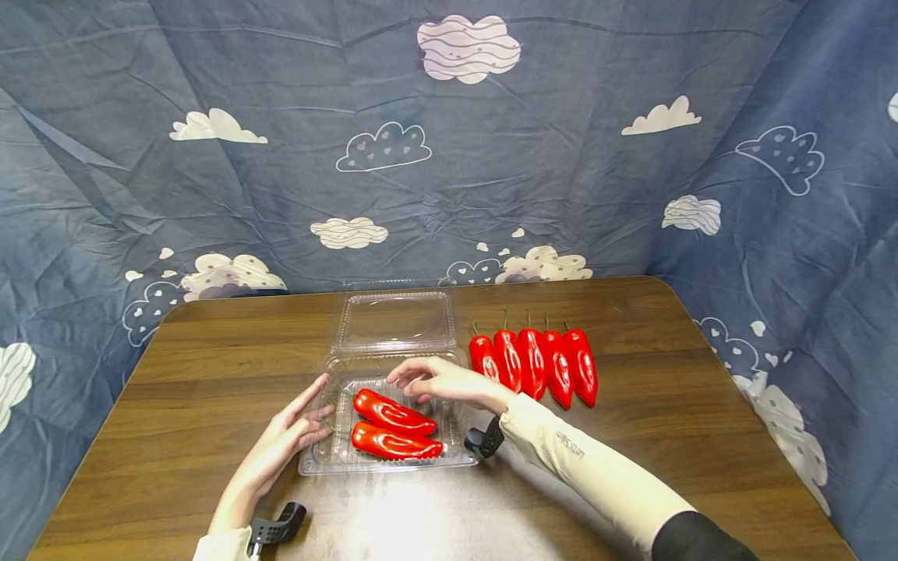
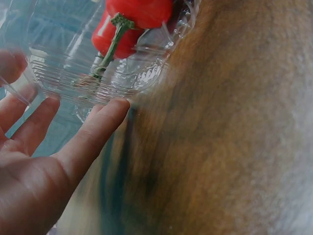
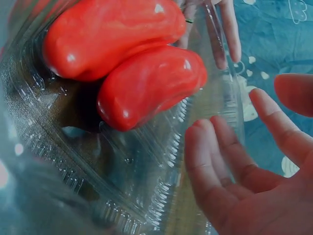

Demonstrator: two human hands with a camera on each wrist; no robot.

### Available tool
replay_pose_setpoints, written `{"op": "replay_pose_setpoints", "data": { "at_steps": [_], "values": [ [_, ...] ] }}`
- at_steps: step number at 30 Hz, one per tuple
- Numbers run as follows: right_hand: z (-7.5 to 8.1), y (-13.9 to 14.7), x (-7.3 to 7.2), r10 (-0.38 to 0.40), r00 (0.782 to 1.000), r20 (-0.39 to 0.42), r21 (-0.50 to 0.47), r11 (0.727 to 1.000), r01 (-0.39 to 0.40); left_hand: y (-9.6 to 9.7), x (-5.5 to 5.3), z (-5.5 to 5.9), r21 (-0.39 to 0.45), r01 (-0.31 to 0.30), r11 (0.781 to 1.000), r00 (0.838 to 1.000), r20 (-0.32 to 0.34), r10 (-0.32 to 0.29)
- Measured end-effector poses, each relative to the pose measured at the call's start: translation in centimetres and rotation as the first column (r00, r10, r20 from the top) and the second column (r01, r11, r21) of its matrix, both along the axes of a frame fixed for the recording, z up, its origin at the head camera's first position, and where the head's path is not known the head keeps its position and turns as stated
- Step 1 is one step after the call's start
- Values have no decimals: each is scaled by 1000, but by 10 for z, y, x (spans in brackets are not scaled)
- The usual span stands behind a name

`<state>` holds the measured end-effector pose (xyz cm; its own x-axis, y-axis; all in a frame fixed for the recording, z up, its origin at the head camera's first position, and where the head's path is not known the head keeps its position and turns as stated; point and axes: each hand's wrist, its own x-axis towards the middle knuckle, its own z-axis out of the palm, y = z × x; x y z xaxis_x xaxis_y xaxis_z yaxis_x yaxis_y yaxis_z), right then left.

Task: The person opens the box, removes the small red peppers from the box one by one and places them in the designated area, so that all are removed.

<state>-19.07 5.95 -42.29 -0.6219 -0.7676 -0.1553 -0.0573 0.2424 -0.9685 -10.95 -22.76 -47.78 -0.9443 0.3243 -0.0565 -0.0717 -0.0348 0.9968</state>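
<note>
Two red peppers [image 1: 394, 411] lie side by side in a clear plastic clamshell box [image 1: 365, 469], their stems toward its left wall. The box's lid [image 1: 397, 319] is folded back behind it. My left hand [image 1: 277, 440] is at the left wall, fingers extended and fingertips right at the clear plastic; a green pepper stem [image 2: 115, 41] shows inside in the left wrist view. Over the back part of the box, my right hand [image 1: 449, 382] hangs with loosely bent fingers and nothing in them. In the right wrist view, its fingers [image 3: 199, 152] are apart from the nearer pepper [image 3: 151, 88].
Several more red peppers [image 1: 533, 362] lie in a row right of the box, stems pointing to the back. The brown wooden table [image 1: 210, 374] ends at a blue cloth [image 1: 547, 187] with clouds. My right forearm crosses the table's front right.
</note>
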Motion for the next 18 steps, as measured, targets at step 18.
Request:
{"op": "replay_pose_setpoints", "data": {
  "at_steps": [18],
  "values": [
    [-4, -26, -6, 90, 991, 95, 190, 976, -107, 0, 0, 1, 1, -2, 1000, 1000, 12, 2]
  ]
}}
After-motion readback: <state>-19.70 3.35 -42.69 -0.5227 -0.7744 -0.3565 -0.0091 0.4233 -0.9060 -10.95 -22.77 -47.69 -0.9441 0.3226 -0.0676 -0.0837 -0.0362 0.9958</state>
